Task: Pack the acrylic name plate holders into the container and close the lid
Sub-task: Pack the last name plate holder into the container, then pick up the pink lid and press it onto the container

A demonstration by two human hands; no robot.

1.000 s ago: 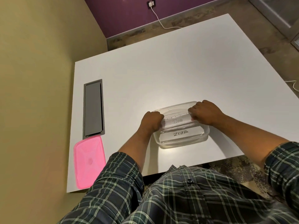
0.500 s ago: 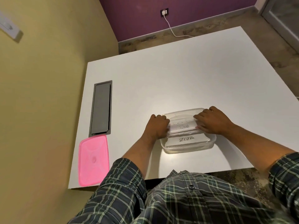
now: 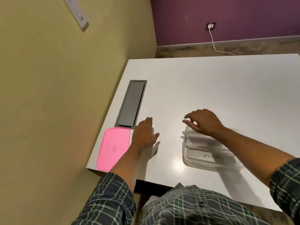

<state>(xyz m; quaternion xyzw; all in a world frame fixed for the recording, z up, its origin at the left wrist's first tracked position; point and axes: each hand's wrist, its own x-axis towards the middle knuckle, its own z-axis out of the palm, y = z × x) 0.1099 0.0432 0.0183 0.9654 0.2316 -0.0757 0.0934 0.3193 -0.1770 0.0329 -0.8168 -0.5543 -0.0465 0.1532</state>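
Note:
A clear plastic container [image 3: 191, 161] sits on the white table near its front edge. Acrylic name plate holders [image 3: 209, 155] lie inside it; the nearest one reads "ZEBRA". My right hand [image 3: 203, 121] hovers over the container's far left corner, fingers spread, holding nothing. The pink lid [image 3: 112, 148] lies flat at the table's front left corner. My left hand [image 3: 143, 134] is flat and open just right of the lid, its edge at the lid's right side, with my forearm over the lid's lower right corner.
A grey cable hatch [image 3: 131, 103] is set into the white table [image 3: 211, 88] beyond the lid. A yellow wall runs along the left; a purple wall with a socket and white cable [image 3: 212, 36] lies behind.
Both hands have let go of the holder in the container. My left hand has moved left to the pink lid. The view has swung left.

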